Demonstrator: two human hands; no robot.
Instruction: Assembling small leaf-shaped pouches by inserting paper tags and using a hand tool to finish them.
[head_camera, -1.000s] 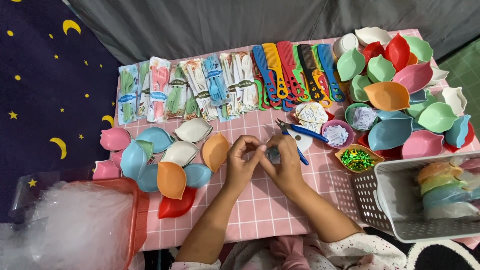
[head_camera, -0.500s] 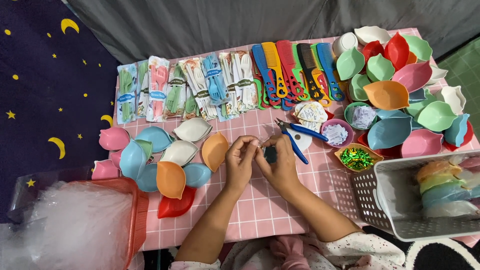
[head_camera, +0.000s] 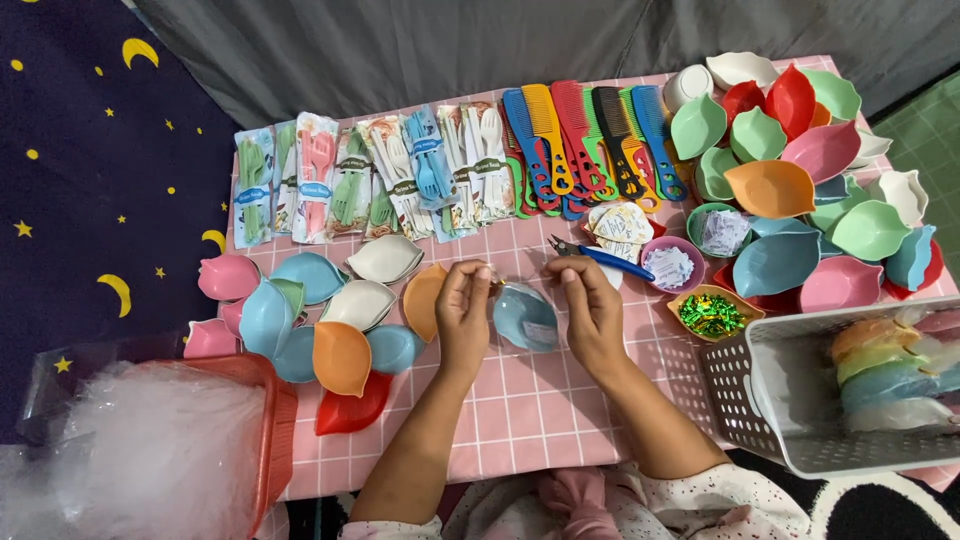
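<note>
My left hand (head_camera: 465, 312) and my right hand (head_camera: 592, 312) are raised over the pink checked tablecloth (head_camera: 540, 410), fingertips pinched. Between them sits a blue leaf-shaped dish (head_camera: 527, 320), apparently in clear wrap, and each hand pinches its upper edge on one side. Blue-handled pliers (head_camera: 600, 257) lie just beyond my right hand. An orange dish (head_camera: 423, 300) lies right beside my left hand.
Packs of plastic cutlery (head_camera: 370, 185) and coloured combs (head_camera: 585, 140) line the far edge. Leaf dishes are heaped at the right (head_camera: 800, 190) and clustered at the left (head_camera: 310, 320). A white basket (head_camera: 760, 400) holds wrapped dishes; a red basket (head_camera: 270, 420) holds clear plastic. A small dish holds green ties (head_camera: 710, 315).
My hands have drawn slightly apart, and the blue dish now shows between them. Everything else on the cloth stays put.
</note>
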